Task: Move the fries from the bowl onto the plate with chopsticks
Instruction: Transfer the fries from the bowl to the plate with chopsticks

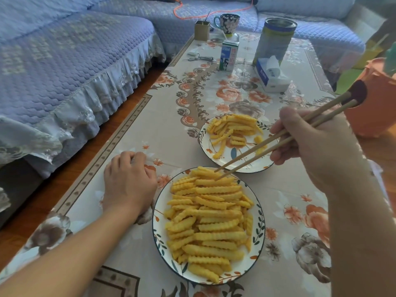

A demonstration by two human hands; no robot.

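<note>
- A pair of wooden chopsticks (267, 146) is held in the right hand (317, 146), with the fingers curled round the shafts and the thumb pressed against them.
- The chopstick tips are set slightly apart and are placed at the far edge of the near pile of crinkle-cut fries (210, 219); whether a fry is pinched between them cannot be told.
- The near pile is carried in a leaf-patterned bowl (260, 228), which is seen at the front of the bench (289, 189).
- A smaller heap of fries (233, 129) is seen on the plate (205, 151), which is placed just behind the bowl and to its right, the two rims nearly touching.
- The left hand (128, 181) is rested palm down on the bench just beside the bowl's left rim, with its fingers loosely curled and nothing held.
- Farther back on the bench, a milk carton (228, 55), a tall tin (274, 42), a tissue pack (271, 75), a flowered mug (228, 23) and a small square box (201, 30) are seen.
- A quilted blue sofa (64, 61) is seen along the left side and behind the bench.
- An orange container (372, 103) is seen at the right edge.
</note>
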